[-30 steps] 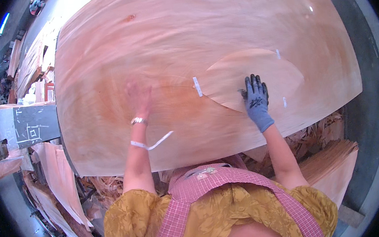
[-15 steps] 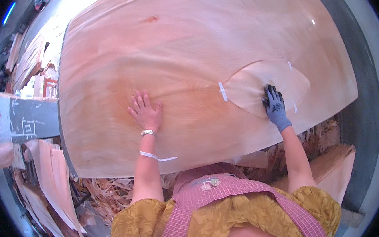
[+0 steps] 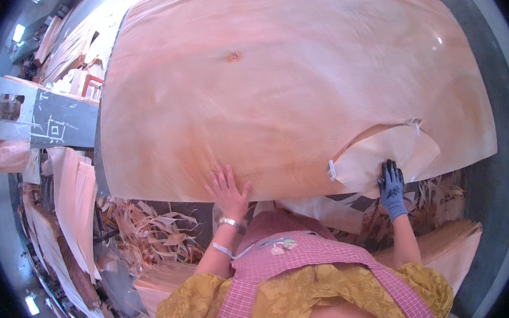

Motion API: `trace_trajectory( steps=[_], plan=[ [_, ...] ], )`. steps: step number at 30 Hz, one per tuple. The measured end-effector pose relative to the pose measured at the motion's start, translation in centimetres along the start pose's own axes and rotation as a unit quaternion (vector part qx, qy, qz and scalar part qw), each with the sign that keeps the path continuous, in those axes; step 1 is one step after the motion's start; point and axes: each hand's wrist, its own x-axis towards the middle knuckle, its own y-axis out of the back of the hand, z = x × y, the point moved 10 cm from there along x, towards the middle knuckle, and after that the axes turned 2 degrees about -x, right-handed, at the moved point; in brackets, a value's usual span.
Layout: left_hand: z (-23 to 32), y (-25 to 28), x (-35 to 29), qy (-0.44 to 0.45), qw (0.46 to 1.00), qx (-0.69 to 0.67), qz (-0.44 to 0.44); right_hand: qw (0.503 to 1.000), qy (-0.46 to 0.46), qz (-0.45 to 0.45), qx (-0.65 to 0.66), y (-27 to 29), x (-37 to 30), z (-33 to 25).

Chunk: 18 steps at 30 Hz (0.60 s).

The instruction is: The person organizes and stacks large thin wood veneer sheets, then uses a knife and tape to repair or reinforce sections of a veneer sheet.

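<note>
A wide, thin sheet of pale reddish wood veneer (image 3: 286, 105) lies before me. My left hand (image 3: 230, 193), bare with a bracelet on its wrist, rests spread on the sheet at its near edge. In a dark-coated blue glove, my right hand (image 3: 392, 189) lies on an oval veneer patch (image 3: 369, 157) at the near right; its fingers are extended. White tape strips (image 3: 332, 170) bridge the patch's rim. Along the patch's far side the rim stands apart from the sheet, leaving a narrow gap. The patch's near part is out of sight at the sheet's edge.
Curled veneer scraps (image 3: 158, 232) fill the space below the near edge at left. Stacked veneer (image 3: 74, 203) stands at the left, beside a grey beam (image 3: 63, 123) with chalk marks. A dark grey curved border (image 3: 498, 211) runs down the right.
The sheet has slid toward me, bringing its knot and the patch nearer. Both hands have come closer to my body, and the gap at the patch's far rim has widened.
</note>
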Motion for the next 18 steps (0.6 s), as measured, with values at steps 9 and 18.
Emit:
trace_trajectory(
  steps=[9, 18],
  plan=[
    [5.2, 1.0, 0.7, -0.088, 0.994, 0.019, -0.060, 0.994, -0.032, 0.082, 0.061, 0.4, -1.1, -0.2],
    [10.1, -1.8, 7.7, -0.172, 0.983, -0.012, -0.060, 0.981, -0.118, 0.145, 0.046, 1.9, -1.2, 0.1]
  ],
)
